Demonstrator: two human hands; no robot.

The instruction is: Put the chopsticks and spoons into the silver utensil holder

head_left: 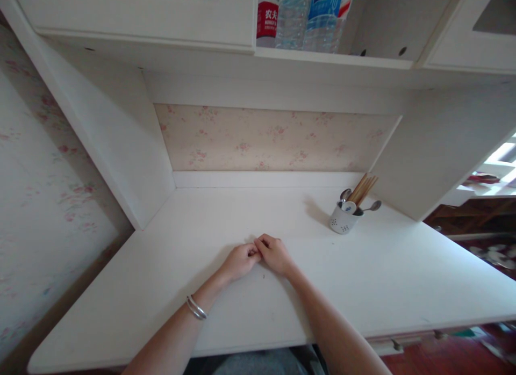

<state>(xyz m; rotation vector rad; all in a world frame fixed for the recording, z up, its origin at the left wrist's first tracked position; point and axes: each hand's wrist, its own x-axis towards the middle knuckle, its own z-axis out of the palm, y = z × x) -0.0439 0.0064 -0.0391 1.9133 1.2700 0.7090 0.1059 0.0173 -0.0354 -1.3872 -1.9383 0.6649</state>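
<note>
My left hand (238,261) and my right hand (275,253) rest together on the white desk top (169,289), near its middle. Their fingertips meet, and the fingers of both are curled inward. Whether anything small sits between the fingers is hidden. A silver bangle (195,307) circles my left wrist. A white perforated cutlery holder (343,218) stands to the right and behind my hands, with wooden chopsticks (363,188) and metal spoons (373,206) in it.
White cabinet side panels (121,149) flank the desk on both sides. An overhead shelf holds plastic water bottles (306,17). Floral wallpaper (270,138) backs the niche. The desk's front edge runs along the bottom; red floor shows at lower right.
</note>
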